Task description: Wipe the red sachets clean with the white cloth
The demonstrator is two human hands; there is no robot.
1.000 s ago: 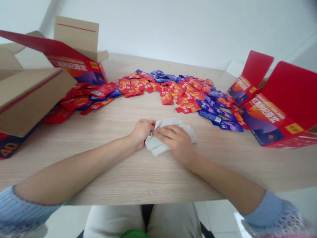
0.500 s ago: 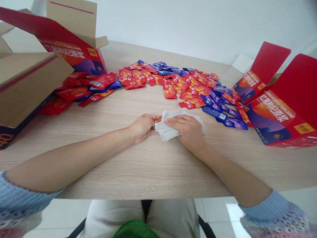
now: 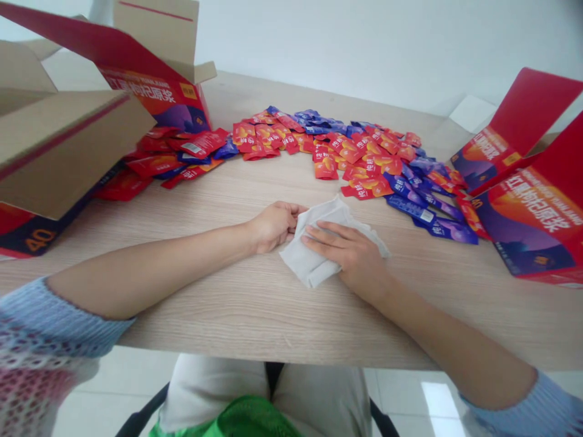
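Observation:
A white cloth lies spread near the middle of the wooden table. On top of it, my right hand rests palm down, fingers stretched out to the left. My left hand is at the cloth's left edge with its fingers curled together; what they pinch is covered by the cloth. Behind both hands, red packets and blue packets form a long arc across the table.
Open red cartons stand at the back left and right. A large open carton is at the near left. The table's front edge runs above my lap, where something green lies.
The cloth is spread wider and reaches further toward me. The orange bit that showed between my left fingers and the cloth is now hidden. The whole view has shifted slightly.

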